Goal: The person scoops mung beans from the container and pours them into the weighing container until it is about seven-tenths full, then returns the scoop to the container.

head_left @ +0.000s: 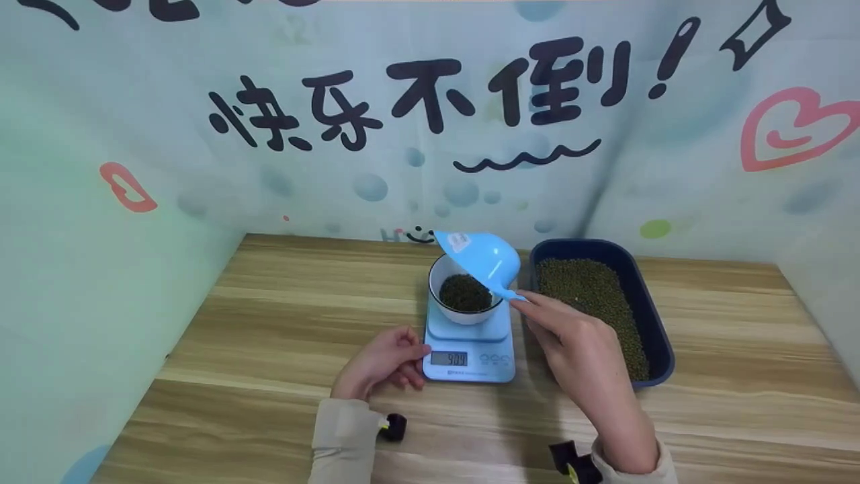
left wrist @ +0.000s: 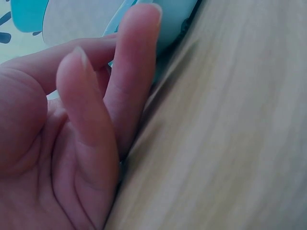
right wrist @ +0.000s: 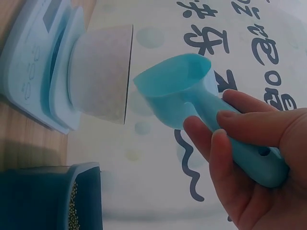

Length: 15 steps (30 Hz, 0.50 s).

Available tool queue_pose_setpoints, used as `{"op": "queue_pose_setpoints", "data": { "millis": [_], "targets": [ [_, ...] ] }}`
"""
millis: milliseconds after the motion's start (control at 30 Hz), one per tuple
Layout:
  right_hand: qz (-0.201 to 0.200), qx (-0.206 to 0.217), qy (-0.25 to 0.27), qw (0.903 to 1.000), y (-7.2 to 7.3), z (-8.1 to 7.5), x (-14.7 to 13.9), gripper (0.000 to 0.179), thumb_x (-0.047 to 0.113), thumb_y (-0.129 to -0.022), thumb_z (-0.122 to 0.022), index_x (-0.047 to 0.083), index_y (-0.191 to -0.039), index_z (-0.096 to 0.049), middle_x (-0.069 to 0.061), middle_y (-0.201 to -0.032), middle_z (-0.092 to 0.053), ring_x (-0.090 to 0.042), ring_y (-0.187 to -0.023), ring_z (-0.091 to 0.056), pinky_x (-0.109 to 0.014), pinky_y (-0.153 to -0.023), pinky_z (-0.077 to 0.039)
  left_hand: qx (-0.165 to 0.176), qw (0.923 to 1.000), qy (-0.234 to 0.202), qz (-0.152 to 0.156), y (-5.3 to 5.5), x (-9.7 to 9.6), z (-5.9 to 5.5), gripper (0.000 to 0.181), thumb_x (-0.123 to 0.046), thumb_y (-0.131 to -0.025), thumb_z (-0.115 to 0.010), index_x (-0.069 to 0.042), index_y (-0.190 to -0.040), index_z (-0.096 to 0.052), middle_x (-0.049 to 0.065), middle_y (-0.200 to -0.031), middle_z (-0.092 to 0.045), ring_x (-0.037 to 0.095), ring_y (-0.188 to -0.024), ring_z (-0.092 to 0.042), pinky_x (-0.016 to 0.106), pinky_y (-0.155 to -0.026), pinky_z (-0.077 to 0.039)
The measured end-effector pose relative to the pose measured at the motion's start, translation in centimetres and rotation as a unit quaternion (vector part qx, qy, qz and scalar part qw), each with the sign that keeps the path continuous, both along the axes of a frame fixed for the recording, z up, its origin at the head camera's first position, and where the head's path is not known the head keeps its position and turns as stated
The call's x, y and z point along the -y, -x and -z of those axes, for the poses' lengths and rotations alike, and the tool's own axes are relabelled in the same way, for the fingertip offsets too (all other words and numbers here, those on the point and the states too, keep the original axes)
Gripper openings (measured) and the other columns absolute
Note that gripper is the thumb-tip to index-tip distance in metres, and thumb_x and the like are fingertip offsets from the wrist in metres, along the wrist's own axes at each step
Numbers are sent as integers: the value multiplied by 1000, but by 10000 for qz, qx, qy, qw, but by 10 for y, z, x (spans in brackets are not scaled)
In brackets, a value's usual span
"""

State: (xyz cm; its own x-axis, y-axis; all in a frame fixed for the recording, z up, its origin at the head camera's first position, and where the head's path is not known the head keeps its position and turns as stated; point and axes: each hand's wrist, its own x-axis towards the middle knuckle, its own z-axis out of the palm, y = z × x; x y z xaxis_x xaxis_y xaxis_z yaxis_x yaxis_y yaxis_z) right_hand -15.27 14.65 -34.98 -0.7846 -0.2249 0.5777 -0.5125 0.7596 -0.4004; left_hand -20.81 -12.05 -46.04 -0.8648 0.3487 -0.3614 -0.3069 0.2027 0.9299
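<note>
My right hand point(head_left: 581, 339) grips the handle of a light blue scoop point(right wrist: 180, 79), its fingers and thumb wrapped about it. In the head view the scoop is tipped over a white bowl point(head_left: 443, 269) with a dark rim. Small dark green beans point(head_left: 465, 293) lie in the bowl. The bowl stands on a pale blue kitchen scale point(head_left: 470, 371), whose display reads what looks like 909. Beside the scale's left edge, my left hand point(head_left: 379, 359) rests on the table with relaxed, slightly bent fingers. Its thumb touches the scale near the display.
A dark blue tub point(head_left: 662, 343) of green beans stands right of the scale, partly behind my right forearm. The wood-grain table point(head_left: 269, 302) meets a printed backdrop point(head_left: 336, 195) at its far edge. Small black cameras sit at both wrists.
</note>
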Motion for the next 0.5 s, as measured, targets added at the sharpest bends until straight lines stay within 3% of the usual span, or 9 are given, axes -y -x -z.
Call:
{"op": "queue_pose_setpoints", "data": {
  "millis": [233, 333, 500],
  "targets": [
    [176, 313, 123, 9993, -1, -4, -1, 36, 4, -78, -68, 16, -112, -63, 1, -113, -60, -14, -98, -58, -36, -78, -48, 21, 10000, -44, -13, 0, 0, 2, 25, -25, -85, -61, -4, -87, -46, 12, -71, -60, 23, -58, -64, 23, -43, -45],
    [253, 489, 366, 9978, -2, -6, -4, 38, 5, -78, -67, 15, -114, -62, 2, -111, -60, -9, -87, -61, -31, -68, -50, 13, 10000, -23, -33, 1, -1, 3, 25, -24, -85, -61, -4, -87, -46, 11, -70, -60, 23, -57, -64, 23, -42, -44],
    [357, 348, 798, 9956, -6, -12, -11, 42, 7, -75, -72, 15, -114, -62, 3, -109, -61, -9, -86, -60, -31, -65, -49, 9, 10000, -17, -49, 0, 0, 1, 24, -24, -85, -61, -4, -88, -47, 11, -70, -60, 23, -57, -63, 23, -41, -43]
  ]
}}
